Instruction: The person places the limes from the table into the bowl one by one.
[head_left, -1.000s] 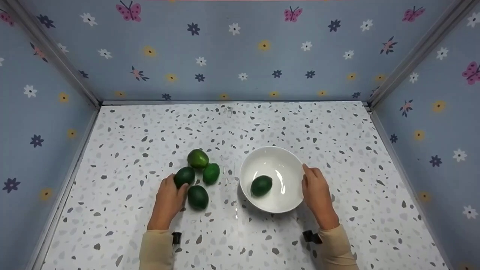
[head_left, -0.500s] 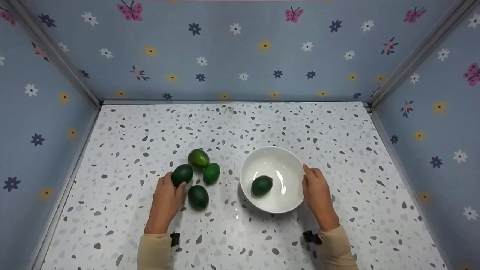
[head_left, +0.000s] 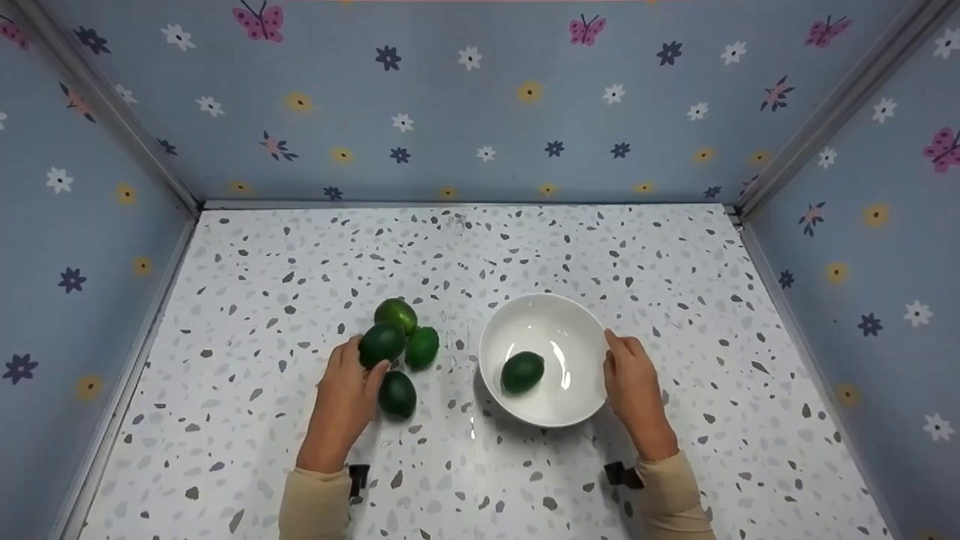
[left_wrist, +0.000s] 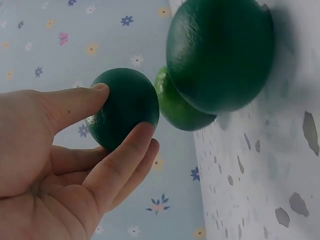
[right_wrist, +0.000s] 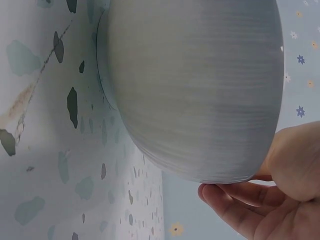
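Observation:
My left hand [head_left: 346, 401] pinches a dark green lime [head_left: 382, 344] between thumb and fingertips. In the left wrist view this lime [left_wrist: 127, 107] sits out at the fingertips, off the tabletop. Two brighter limes, one behind [head_left: 395, 315] and one to the right [head_left: 422, 348], lie close by it. Another dark lime [head_left: 397, 395] rests just in front, looming large in the left wrist view. My right hand [head_left: 636, 386] grips the right rim of a white bowl [head_left: 577, 322], which holds one dark lime [head_left: 523, 373]. The right wrist view shows fingers [right_wrist: 235, 200] against the bowl's outer side.
The tabletop [head_left: 480, 247] is white with grey speckles. Blue panels with flowers and butterflies, a back wall [head_left: 480, 90] and one on each side, enclose it. Each wrist has a small black device beside its beige sleeve.
The left hand drew the pinched lime slightly left, away from the others, then brought it back up and to the right. Bowl and right hand stay in place.

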